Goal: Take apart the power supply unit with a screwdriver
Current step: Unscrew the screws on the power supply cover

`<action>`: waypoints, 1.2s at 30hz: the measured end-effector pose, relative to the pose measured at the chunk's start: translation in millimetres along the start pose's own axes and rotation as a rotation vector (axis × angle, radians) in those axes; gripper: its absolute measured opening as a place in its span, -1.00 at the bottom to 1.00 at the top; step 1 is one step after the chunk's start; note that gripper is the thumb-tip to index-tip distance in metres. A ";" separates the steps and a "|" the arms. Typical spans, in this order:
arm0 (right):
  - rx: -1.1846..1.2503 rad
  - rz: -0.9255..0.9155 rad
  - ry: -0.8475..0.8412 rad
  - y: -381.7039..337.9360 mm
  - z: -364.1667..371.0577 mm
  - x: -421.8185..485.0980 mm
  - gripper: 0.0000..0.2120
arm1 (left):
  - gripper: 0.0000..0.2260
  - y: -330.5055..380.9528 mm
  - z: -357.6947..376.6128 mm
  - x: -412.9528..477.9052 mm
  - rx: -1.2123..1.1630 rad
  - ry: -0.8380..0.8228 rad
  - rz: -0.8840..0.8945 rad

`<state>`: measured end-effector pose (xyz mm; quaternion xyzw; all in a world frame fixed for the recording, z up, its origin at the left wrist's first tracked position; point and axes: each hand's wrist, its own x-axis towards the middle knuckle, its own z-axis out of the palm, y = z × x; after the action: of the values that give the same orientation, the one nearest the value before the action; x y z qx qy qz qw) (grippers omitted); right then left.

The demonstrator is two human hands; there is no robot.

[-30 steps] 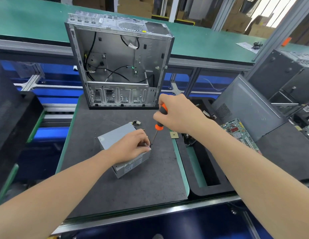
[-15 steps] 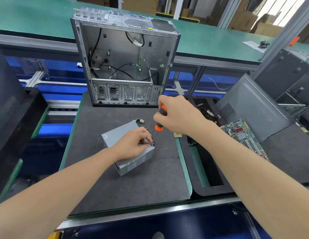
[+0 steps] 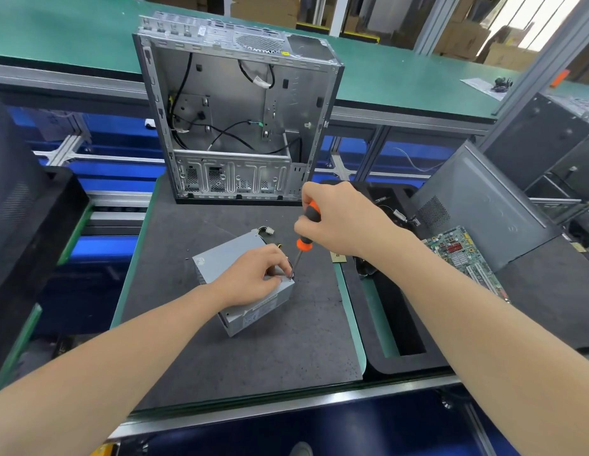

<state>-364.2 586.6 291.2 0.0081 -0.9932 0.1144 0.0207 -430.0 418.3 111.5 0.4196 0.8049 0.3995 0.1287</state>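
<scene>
A grey metal power supply unit [image 3: 220, 258] lies flat on the dark mat [image 3: 240, 350], with a short cable and white plug at its far corner. My left hand [image 3: 253, 274] rests on its top and grips the near right corner with curled fingers. My right hand [image 3: 339, 218] holds an orange-and-black screwdriver [image 3: 304, 236] tilted down to the left. Its tip sits at the unit's right corner, just beside my left fingertips.
An empty open computer case [image 3: 237, 120] stands upright at the back of the mat. A black tray [image 3: 398, 357] lies to the right, with a green circuit board [image 3: 464, 255] and a grey side panel [image 3: 484, 205] beyond it. A black case [image 3: 20, 205] sits at the left.
Both hands and the screwdriver stay at the unit's right corner. The view has shifted slightly; nothing else has visibly moved.
</scene>
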 end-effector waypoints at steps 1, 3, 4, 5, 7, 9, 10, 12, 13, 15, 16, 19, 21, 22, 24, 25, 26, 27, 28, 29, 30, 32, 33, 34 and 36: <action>0.000 -0.001 -0.006 0.1 0.1 0.2 -0.84 | -0.80 0.4 -0.1 0.0 -0.004 0.000 -0.006; -0.002 0.000 -0.008 0.6 0.2 0.3 -0.84 | -0.78 1.0 -0.3 -0.4 -0.009 -0.001 -0.018; -0.001 0.001 -0.007 1.0 0.2 0.3 -0.84 | -0.77 1.5 -0.4 -0.6 -0.012 -0.002 -0.024; 0.000 0.001 -0.007 1.4 -0.2 0.3 -0.84 | -0.77 2.2 -0.4 -0.8 -0.011 -0.002 -0.026; 0.002 -0.002 -0.010 1.4 -0.3 0.4 -0.84 | -0.75 2.7 -0.5 -0.5 -0.006 -0.004 -0.023; 0.001 -0.006 -0.013 0.5 0.7 0.3 -0.84 | -0.74 2.9 -0.8 -0.5 -0.012 -0.008 -0.029; 0.001 -0.009 -0.013 0.0 1.4 0.2 -0.84 | -0.75 2.9 -0.7 -0.7 -0.013 -0.009 -0.032; 0.016 -0.026 -0.027 -0.7 1.3 -0.4 -0.85 | -0.77 3.2 -0.1 -0.3 -0.003 -0.003 -0.027; 0.037 -0.041 -0.046 -1.2 0.1 -0.6 -0.85 | -0.78 3.3 0.0 0.0 0.001 0.002 -0.024; 0.085 -0.083 -0.108 -3.5 -4.4 -1.0 -0.85 | -0.79 3.4 0.3 -0.2 -0.005 0.008 -0.017; 0.090 -0.107 -0.137 -4.9 -6.5 -0.8 -0.84 | -0.80 3.9 0.4 -0.2 -0.019 0.010 -0.018; 0.039 -0.137 -0.151 -7.7 -9.0 0.4 -0.86 | -0.79 5.3 1.1 -0.9 -0.111 0.033 -0.053; 0.010 -0.129 -0.141 -9.1 -7.5 0.3 -0.85 | -0.86 7.0 2.7 0.1 -0.140 0.056 -0.079; -0.033 -0.120 -0.125 -10.5 -5.6 0.1 -0.81 | -0.91 7.5 4.2 1.2 -0.139 0.066 -0.091; -0.238 -0.093 -0.024 -13.3 0.5 1.1 -0.69 | -0.89 8.0 7.6 2.6 -0.119 0.094 -0.098; -0.343 -0.065 0.044 -15.6 3.0 2.3 -0.64 | -0.89 8.3 8.6 2.8 -0.093 0.105 -0.090; -0.406 -0.025 0.095 -18.2 4.7 3.6 -0.61 | -0.90 9.1 9.0 2.9 -0.065 0.107 -0.079; -0.430 0.017 0.115 -20.2 6.3 5.0 -0.60 | -0.91 9.5 9.2 3.1 -0.039 0.100 -0.066; -0.425 0.051 0.109 -21.5 8.3 6.6 -0.59 | -0.92 10.0 9.5 3.3 -0.019 0.090 -0.055; -0.404 0.067 0.090 -22.0 10.3 8.7 -0.59 | -0.91 10.2 9.8 3.5 -0.011 0.077 -0.051; -0.372 0.065 0.070 -22.0 11.7 10.4 -0.60 | -0.89 10.4 9.5 3.7 -0.020 0.066 -0.052; -0.285 0.036 0.024 -20.7 11.3 12.2 -0.69 | -0.86 11.5 5.9 3.5 -0.093 0.048 -0.075; -0.244 0.014 -0.010 -19.3 9.2 12.2 -0.74 | -0.86 13.8 2.8 3.1 -0.167 0.047 -0.089; -0.199 -0.018 -0.050 -17.2 6.1 12.1 -0.79 | -0.84 17.2 -0.7 3.0 -0.269 0.058 -0.095; -0.103 -0.098 -0.145 -10.4 -1.3 12.4 -0.86 | -0.78 25.9 -9.6 5.3 -0.502 0.122 -0.080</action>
<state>-376.3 576.6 295.4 0.0637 -0.9951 0.0611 -0.0452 -423.6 425.8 137.8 0.3174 0.7029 0.6058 0.1956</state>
